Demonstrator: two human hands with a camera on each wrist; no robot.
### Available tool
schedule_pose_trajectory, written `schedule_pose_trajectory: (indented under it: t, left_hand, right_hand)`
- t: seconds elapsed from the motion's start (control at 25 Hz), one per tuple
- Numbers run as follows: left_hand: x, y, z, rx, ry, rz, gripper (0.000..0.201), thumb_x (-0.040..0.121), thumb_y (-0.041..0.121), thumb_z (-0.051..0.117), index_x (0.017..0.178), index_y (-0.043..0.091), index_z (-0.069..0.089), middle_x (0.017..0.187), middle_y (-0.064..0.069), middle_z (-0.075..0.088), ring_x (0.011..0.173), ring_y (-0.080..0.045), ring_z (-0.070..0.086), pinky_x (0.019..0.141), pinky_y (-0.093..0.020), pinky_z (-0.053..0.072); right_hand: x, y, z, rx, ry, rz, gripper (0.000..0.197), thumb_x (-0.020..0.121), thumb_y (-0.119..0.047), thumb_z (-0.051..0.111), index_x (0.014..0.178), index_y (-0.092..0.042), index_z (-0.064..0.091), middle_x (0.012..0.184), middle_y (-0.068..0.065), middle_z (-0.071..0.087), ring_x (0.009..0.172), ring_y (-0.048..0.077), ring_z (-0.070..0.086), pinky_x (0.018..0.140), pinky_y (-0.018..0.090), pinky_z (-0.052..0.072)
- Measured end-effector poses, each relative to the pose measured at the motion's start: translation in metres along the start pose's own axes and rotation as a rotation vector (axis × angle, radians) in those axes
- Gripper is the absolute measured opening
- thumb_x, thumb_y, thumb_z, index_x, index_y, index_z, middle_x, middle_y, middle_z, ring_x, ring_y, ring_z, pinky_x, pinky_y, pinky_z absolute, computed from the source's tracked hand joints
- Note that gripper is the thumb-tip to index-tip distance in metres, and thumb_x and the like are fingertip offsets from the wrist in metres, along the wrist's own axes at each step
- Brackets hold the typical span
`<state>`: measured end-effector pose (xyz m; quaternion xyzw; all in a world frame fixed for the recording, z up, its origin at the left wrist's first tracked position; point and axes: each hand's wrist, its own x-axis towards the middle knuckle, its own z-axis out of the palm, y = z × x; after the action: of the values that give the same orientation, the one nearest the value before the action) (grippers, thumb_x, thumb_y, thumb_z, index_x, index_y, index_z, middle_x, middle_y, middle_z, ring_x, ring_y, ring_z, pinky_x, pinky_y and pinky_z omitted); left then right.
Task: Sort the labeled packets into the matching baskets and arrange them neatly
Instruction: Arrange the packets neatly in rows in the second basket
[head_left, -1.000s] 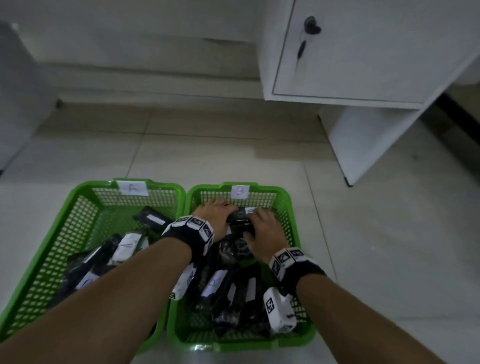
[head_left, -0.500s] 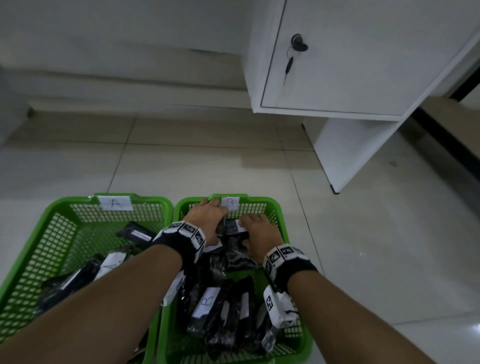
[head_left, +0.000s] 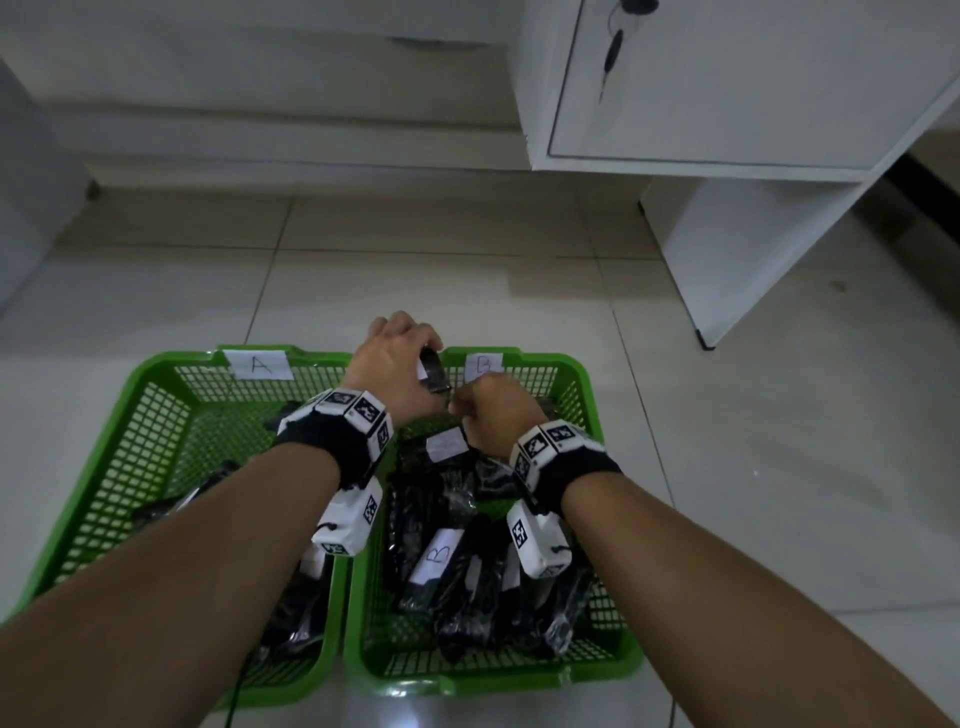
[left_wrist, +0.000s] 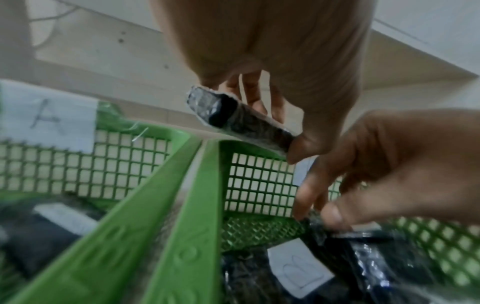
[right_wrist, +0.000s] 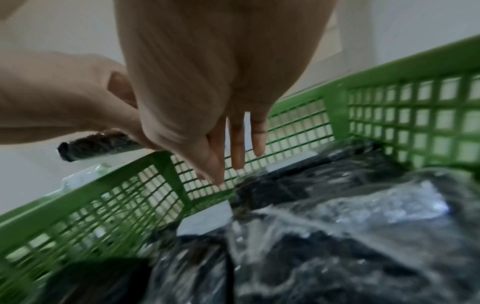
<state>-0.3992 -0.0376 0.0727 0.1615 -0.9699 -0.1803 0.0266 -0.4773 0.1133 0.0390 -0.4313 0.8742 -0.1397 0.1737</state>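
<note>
Two green mesh baskets stand side by side on the floor: basket A (head_left: 171, 364) on the left and basket B (head_left: 571, 364) on the right, each with a white letter label on its far wall. Both hold black plastic-wrapped packets, and one in basket B shows a B label (head_left: 436, 556). My left hand (head_left: 415, 348) grips a black packet (left_wrist: 233, 119) in the air above the baskets' far rims, where they meet. My right hand (head_left: 467, 415) reaches down into the far end of basket B. Its thumb and fingertips (left_wrist: 303, 205) pinch the edge of a packet (left_wrist: 337, 242) lying there.
A white cabinet (head_left: 727, 78) with a key in its door stands at the back right, and its side panel (head_left: 727, 249) reaches the tiled floor. A grey object (head_left: 26, 182) stands at the far left. Bare floor tiles lie beyond and right of the baskets.
My left hand has lifted a black packet out of the far end of basket B, up and slightly left. My right hand stays low in basket B. The view has tilted.
</note>
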Motion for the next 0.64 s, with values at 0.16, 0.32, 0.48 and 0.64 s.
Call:
schedule_pose_trajectory:
  t: [0.16,0.32,0.48,0.64]
  left_hand:
    - [-0.007,-0.018,-0.002,0.017,-0.001,-0.054,0.061,0.061,0.031,0.084,0.117,0.024,0.062,0.114,-0.002,0.049,0.107,-0.025,0.045,0.088,-0.036,0.047]
    - [-0.006,-0.017,-0.003,0.037,-0.012,-0.037,0.063,0.062,0.032,0.086,0.119,0.023,0.061,0.115,-0.001,0.048,0.107,-0.024,0.044,0.087,-0.034,0.044]
    - [-0.008,-0.007,-0.004,0.017,0.007,0.029,0.059,0.061,0.030,0.083,0.116,0.024,0.061,0.113,0.001,0.050,0.106,-0.022,0.045,0.088,-0.035,0.047]
    - [-0.009,0.017,0.000,0.021,-0.095,0.204,0.043,0.065,0.033,0.080,0.103,0.025,0.061,0.110,0.004,0.053,0.101,-0.017,0.051,0.086,-0.035,0.049]
  right_hand:
    - [-0.002,-0.013,0.009,-0.311,-0.289,-0.023,0.041,0.090,-0.017,0.062,0.131,-0.021,0.062,0.131,0.008,0.058,0.133,0.033,0.039,0.105,0.045,0.038]
    - [-0.009,-0.014,0.004,-0.247,-0.302,-0.030,0.033,0.091,-0.015,0.061,0.122,-0.018,0.068,0.126,0.009,0.064,0.127,0.032,0.048,0.109,0.043,0.037]
    - [-0.022,-0.006,-0.013,-0.028,-0.093,0.052,0.037,0.077,-0.008,0.068,0.113,-0.015,0.075,0.112,0.011,0.071,0.105,0.030,0.066,0.093,0.040,0.056]
    - [-0.024,0.023,-0.036,-0.319,-0.041,0.161,0.044,0.081,-0.026,0.073,0.124,-0.020,0.066,0.120,0.011,0.066,0.115,0.031,0.059,0.100,0.039,0.050]
